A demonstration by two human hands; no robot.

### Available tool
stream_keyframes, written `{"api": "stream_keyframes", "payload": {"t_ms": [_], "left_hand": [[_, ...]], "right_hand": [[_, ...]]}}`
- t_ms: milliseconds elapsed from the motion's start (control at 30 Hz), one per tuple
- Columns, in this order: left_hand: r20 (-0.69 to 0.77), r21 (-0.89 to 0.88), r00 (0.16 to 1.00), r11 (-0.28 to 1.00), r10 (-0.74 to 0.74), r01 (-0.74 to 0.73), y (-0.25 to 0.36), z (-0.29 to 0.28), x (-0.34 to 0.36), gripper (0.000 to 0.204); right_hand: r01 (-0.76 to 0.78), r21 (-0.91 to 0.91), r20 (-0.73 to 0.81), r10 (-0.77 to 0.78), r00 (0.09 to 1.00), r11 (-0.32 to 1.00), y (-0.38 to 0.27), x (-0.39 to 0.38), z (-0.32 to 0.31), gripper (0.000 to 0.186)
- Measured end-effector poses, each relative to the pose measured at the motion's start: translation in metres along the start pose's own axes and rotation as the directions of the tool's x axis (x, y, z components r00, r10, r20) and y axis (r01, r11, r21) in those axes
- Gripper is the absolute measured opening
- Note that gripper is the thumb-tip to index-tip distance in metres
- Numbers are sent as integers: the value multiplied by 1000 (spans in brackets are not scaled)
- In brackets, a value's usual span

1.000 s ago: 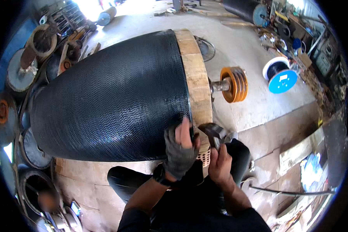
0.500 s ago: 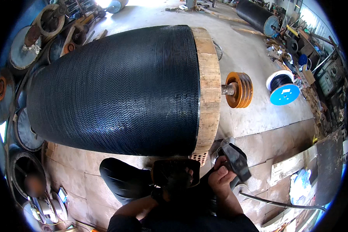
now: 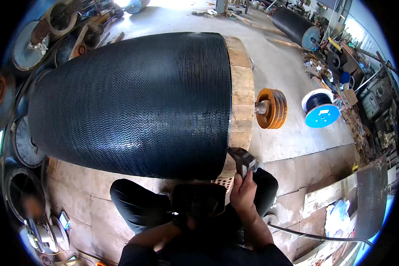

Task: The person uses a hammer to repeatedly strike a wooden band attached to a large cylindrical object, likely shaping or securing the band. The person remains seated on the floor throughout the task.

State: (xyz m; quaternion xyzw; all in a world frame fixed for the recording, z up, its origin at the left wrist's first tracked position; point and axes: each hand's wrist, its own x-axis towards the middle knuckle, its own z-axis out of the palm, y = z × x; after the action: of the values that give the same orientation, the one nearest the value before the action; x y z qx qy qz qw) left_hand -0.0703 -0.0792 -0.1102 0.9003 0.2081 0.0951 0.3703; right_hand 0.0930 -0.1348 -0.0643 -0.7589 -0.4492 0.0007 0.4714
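- The big drum (image 3: 133, 106), covered in fine black ridges, lay on its side in front of the seated person, its length running from left to right.
- A pale wooden end (image 3: 242, 99) closed off the drum's right side.
- The right hand (image 3: 244, 190) was near the drum's near right corner, its fingers wrapped firmly round a hammer (image 3: 244, 160).
- The hammer's dark head was at the near part of the drum's wooden end, its narrow tip pointing toward the seam between ridges and wood; whether it touched the drum could not be told.
- The left hand (image 3: 194, 213) was in deep shadow on the near side of the drum; whether its fingers were spread, pressed together or pinching something could not be told.
- A dark box (image 3: 198, 189), its contents hidden in shadow, was between the person's knees, just on the near side of the drum.
- A brick with holes (image 3: 224, 182) showed below the drum's near right corner.
- An orange pulley (image 3: 272, 109) stood out to the right of the drum on a short shaft (image 3: 261, 107).
- A blue and white spool (image 3: 322, 115) was farther right of the drum, well apart from it.
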Motion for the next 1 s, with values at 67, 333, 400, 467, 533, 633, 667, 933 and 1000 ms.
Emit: {"api": "stream_keyframes", "payload": {"t_ms": [67,333,400,467,533,633,667,933,1000], "left_hand": [[-1,30,1000,1000,-8,8,3,-3,0,34],[101,347,987,934,-124,81,4,8,10,39],[77,318,990,944,-119,89,6,6,4,38],[88,330,987,939,-135,99,4,3,8,36],[95,342,984,934,-149,108,1,6,7,35],[74,332,986,936,-151,118,-1,5,4,33],[67,315,984,939,-167,138,-2,2,1,33],[-5,437,996,896,-84,78,-21,22,-5,16],[-125,371,990,923,-63,105,-28,31,-6,17]], "right_hand": [[-79,153,17,78,997,985,-11,-2,-14,19],[-73,-95,49,78,996,993,-5,8,1,20],[-88,151,-17,91,996,985,-32,9,-14,21],[19,322,-162,36,986,946,-45,0,-23,23],[193,323,-246,-115,962,926,-33,-3,-25,26],[147,-227,-64,-165,984,963,-4,8,-7,28],[-167,-127,87,179,980,978,-18,13,-2,26],[192,-13,-131,-192,973,981,-33,3,-26,20],[-36,-189,-76,22,997,981,-29,7,-11,18]]}}
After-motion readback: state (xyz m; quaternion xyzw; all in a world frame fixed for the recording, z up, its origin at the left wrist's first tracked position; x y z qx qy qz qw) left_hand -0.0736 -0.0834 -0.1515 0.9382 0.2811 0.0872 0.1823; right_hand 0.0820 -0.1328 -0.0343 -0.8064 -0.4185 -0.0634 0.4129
